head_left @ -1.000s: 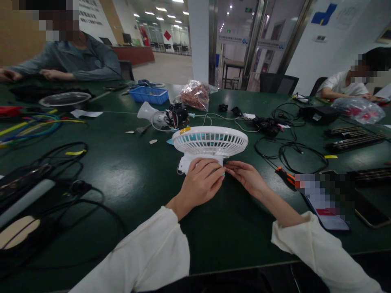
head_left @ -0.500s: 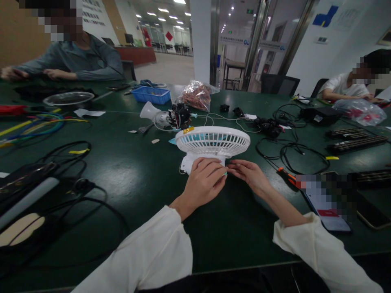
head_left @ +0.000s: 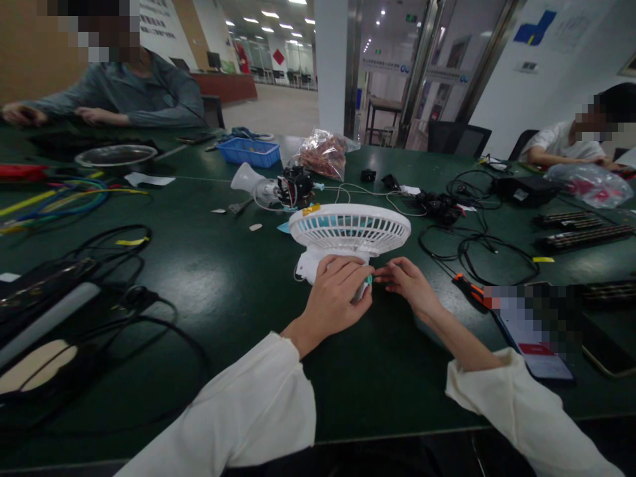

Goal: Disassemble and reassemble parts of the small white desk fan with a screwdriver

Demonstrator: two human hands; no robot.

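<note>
A white fan head [head_left: 350, 228] with a slatted round guard lies on the dark green table [head_left: 238, 371], its white housing toward me. Light blue blades show through the slats. My left hand [head_left: 340, 291] is wrapped over the housing, and a small teal-green part [head_left: 370, 279] shows at its fingertips. Just right of that part is my right hand [head_left: 407, 285], its fingers bent and the thumb and fingertips close together; whatever they pinch is too small to make out. Behind the fan lies a white stand with an exposed motor [head_left: 294, 188].
Behind are a blue basket [head_left: 250, 154] and a plastic bag [head_left: 322, 156]. Cables [head_left: 144, 311] spread at left. Orange-handled pliers [head_left: 474, 290] and a phone [head_left: 536, 344] lie at right. A person in grey [head_left: 169, 96] sits far left, another in white [head_left: 551, 142] far right.
The teal-green part shows more clearly at my left fingertips. My right fingers have shifted slightly and curled a little. The whole view has moved slightly; the fan stays under my left hand.
</note>
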